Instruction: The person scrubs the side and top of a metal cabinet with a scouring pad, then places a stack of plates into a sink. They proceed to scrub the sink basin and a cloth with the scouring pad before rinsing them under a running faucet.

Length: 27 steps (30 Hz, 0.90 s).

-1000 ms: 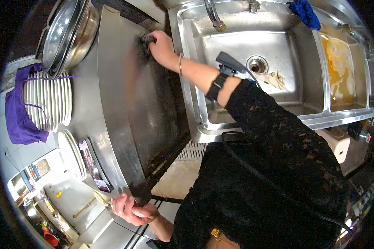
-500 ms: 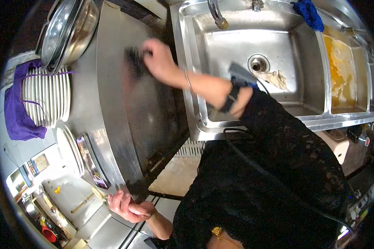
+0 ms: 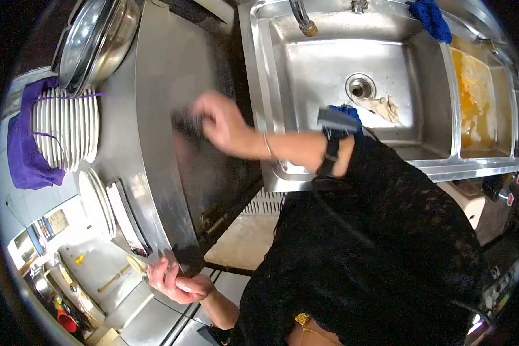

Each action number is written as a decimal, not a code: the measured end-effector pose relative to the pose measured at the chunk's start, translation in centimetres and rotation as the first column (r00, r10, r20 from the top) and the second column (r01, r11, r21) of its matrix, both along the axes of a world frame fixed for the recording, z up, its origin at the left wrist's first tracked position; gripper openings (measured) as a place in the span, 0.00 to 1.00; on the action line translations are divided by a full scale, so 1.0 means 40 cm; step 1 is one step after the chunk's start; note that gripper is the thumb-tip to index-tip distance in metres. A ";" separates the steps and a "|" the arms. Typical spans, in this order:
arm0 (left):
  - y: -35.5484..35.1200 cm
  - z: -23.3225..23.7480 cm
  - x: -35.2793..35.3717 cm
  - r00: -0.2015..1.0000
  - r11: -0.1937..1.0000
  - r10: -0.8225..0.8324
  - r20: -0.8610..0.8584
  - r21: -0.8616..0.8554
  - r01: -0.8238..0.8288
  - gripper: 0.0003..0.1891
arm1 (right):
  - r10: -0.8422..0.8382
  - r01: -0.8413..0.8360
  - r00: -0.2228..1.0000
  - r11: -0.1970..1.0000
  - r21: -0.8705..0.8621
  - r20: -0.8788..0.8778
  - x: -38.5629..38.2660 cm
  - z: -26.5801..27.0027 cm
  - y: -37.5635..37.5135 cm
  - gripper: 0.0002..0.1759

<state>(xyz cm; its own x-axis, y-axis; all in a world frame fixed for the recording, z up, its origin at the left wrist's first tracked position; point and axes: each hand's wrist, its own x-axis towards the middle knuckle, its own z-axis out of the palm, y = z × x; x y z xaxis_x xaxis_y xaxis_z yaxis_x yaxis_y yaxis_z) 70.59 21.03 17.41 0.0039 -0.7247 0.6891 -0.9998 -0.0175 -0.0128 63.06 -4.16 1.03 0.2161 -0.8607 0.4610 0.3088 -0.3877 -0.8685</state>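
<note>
My right hand, with a bracelet on the wrist and a black strap higher up the forearm, is closed on a dark pad, held against the steel surface. Motion smears the pad, so its exact shape is unclear. At the bottom left, my left hand has its fingers curled at the lower corner of the steel edge. A phone-like flat device leans beside white plates, just above my left hand.
A steel sink holds a pale cloth; a smaller basin contains yellowish liquid. A blue cloth hangs near the faucet. Stacked plates with a purple cloth and metal bowls stand left.
My right hand and the dark pad have moved down along the steel surface. My left hand stays at the corner with almost no shift. The device's screen looks whiter.
</note>
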 end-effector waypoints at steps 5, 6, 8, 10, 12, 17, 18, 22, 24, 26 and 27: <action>-0.002 -0.014 -0.003 0.997 0.995 0.031 -0.078 -0.094 -0.038 0.14 | -0.278 0.356 0.927 0.864 0.357 -0.254 0.084 -0.085 -0.311 0.12; -0.001 -0.012 -0.006 0.996 0.995 0.023 -0.090 -0.092 -0.031 0.13 | -0.312 0.375 0.920 0.877 0.299 -0.238 0.086 -0.095 -0.276 0.12; -0.004 -0.013 -0.006 0.994 0.995 0.019 -0.104 -0.096 -0.029 0.13 | -0.308 0.341 0.936 0.915 0.215 -0.170 0.073 -0.114 -0.168 0.13; -0.003 -0.013 -0.003 0.997 0.995 0.000 -0.079 -0.096 -0.008 0.13 | -0.120 0.176 0.972 0.942 0.286 -0.204 0.018 -0.113 -0.008 0.14; -0.003 -0.015 -0.002 0.996 0.995 -0.007 -0.083 -0.099 -0.001 0.13 | 0.122 -0.030 0.964 0.933 0.358 -0.237 -0.036 -0.140 0.136 0.15; 0.001 -0.014 -0.001 0.997 0.997 0.003 -0.079 -0.083 -0.009 0.13 | -0.061 0.151 0.908 0.971 0.187 -0.414 0.002 -0.204 -0.008 0.17; 0.002 -0.013 0.001 0.998 0.997 0.010 -0.065 -0.082 -0.016 0.13 | -0.114 0.211 0.892 0.961 0.181 -0.437 0.003 -0.172 -0.101 0.15; -0.006 -0.013 -0.006 0.998 0.995 0.017 -0.058 -0.095 -0.023 0.13 | -0.270 0.350 0.775 0.936 0.032 -0.571 0.066 -0.180 -0.296 0.16; -0.004 -0.012 -0.005 0.998 0.995 0.013 -0.059 -0.099 -0.019 0.13 | -0.200 0.352 0.685 0.933 0.079 -0.701 0.080 -0.180 -0.297 0.13; -0.007 -0.015 -0.006 0.998 0.994 0.002 -0.060 -0.113 -0.009 0.13 | -0.072 0.207 0.654 0.974 0.087 -0.753 0.032 -0.170 -0.214 0.07; -0.008 -0.016 -0.007 0.998 0.993 0.002 -0.066 -0.115 -0.010 0.13 | -0.111 0.173 0.692 0.985 0.014 -0.713 0.021 -0.194 -0.146 0.07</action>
